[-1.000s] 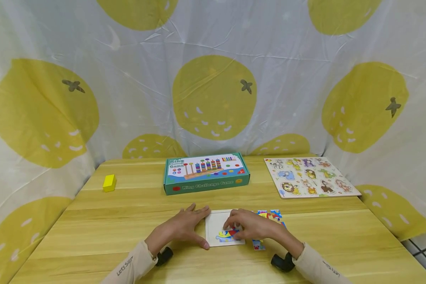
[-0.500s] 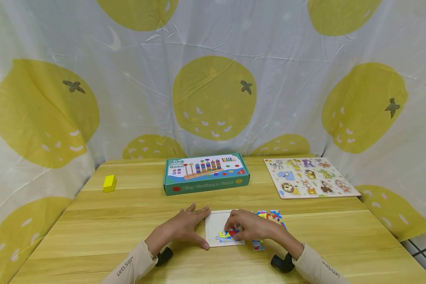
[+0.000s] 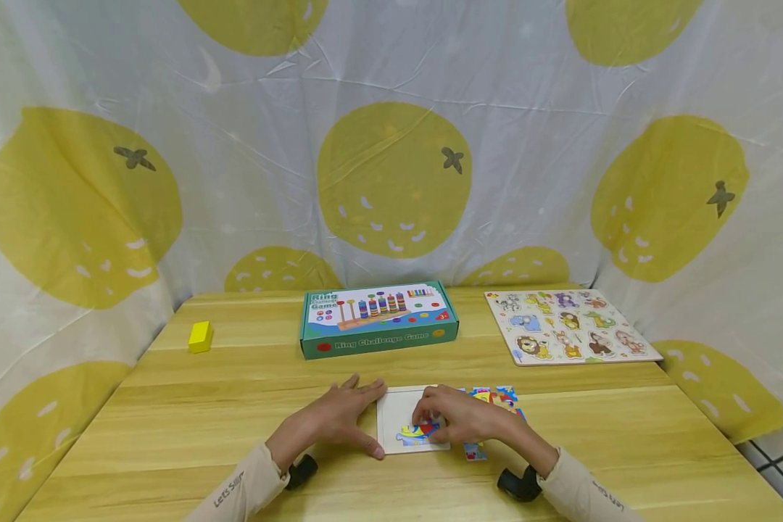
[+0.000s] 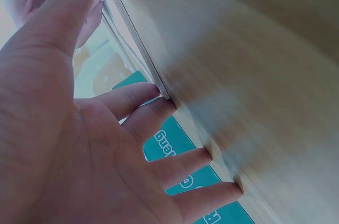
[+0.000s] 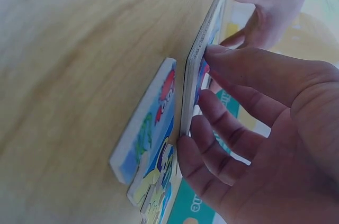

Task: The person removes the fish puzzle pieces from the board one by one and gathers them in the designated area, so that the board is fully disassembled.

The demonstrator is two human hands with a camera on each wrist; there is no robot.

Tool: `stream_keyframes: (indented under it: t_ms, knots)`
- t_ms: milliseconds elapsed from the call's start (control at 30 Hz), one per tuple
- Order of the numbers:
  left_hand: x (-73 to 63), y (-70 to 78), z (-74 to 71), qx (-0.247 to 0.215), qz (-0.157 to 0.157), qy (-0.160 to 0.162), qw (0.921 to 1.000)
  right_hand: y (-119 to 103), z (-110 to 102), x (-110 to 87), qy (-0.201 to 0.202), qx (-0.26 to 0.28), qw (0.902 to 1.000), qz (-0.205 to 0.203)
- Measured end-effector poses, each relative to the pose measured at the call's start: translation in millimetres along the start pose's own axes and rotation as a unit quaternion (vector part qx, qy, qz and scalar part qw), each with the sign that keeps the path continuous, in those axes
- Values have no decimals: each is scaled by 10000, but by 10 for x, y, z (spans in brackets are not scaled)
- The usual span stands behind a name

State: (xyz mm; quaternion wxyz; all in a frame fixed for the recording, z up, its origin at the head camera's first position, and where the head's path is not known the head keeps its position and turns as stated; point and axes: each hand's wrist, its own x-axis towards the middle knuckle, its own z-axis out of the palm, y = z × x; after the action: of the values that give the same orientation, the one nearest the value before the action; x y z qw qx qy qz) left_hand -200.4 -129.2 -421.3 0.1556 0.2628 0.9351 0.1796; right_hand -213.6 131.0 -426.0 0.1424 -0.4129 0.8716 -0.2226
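A white puzzle tray (image 3: 394,406) lies flat on the wooden table. Colourful jigsaw pieces (image 3: 411,436) sit in its lower right part. My left hand (image 3: 342,415) rests at the tray's left edge with fingers spread, thumb near the bottom corner and index finger near the top one. Curled over the tray's right side, my right hand (image 3: 460,415) pinches a red-and-blue puzzle piece (image 5: 203,75) low against the tray. Its fingers cover most of that piece. Just right of the tray lie several loose puzzle pieces (image 3: 507,396), partly behind my right hand.
A green Ring Challenge Game box (image 3: 381,341) stands behind the tray. Further right lies an animal peg puzzle board (image 3: 587,341). A yellow block (image 3: 201,337) sits at the far left. A lemon-print curtain (image 3: 528,174) surrounds the table (image 3: 235,406).
My right fingers shift very slightly over the red-and-blue puzzle piece in the tray. My left hand and the tray stay where they were.
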Motion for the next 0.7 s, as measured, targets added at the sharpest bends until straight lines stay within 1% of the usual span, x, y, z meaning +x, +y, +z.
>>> stream_keyframes:
  t_ms: [267, 500, 700]
  knots:
    - [5, -26, 12, 6, -14, 3, 10000, -9, 8, -2, 25, 86, 9999, -69]
    - [9, -23, 20, 27, -6, -10, 10000, -11, -9, -10, 143, 103, 9998, -85]
    - [4, -14, 13, 17, 32, 3, 10000, -4, -14, -10, 116, 394, 9990, -187]
